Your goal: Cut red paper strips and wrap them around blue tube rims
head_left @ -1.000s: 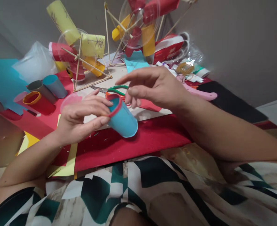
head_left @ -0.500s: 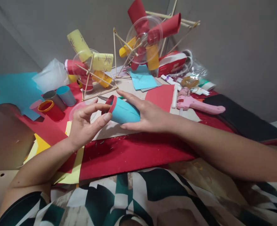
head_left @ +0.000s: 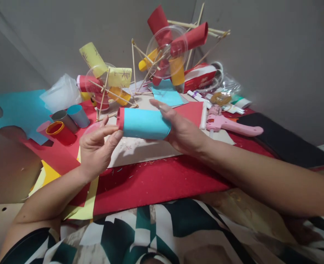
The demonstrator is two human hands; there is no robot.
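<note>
A blue paper tube (head_left: 146, 124) with a red band (head_left: 120, 119) around its left end lies sideways between my two hands, above the white board (head_left: 139, 152). My left hand (head_left: 99, 146) pinches the red-banded end, thumb and fingertips at its rim. At the other end, my right hand (head_left: 181, 128) supports the tube against its palm and fingers. Part of that end is hidden by the right hand. The tube's long side now faces me, smooth and without a visible seam.
Several short tubes, one a red tube (head_left: 61, 132), stand at left. Behind are two stick frames bearing paper-tube wheels, a smaller wheel (head_left: 104, 86) and a larger wheel (head_left: 167, 49). At right lie a pink glue gun (head_left: 233, 126), a black slab (head_left: 285, 139) and blue paper (head_left: 167, 93).
The blue tube has turned, so its open red end points left and its seam is out of sight. My right hand has shifted right to the tube's far end.
</note>
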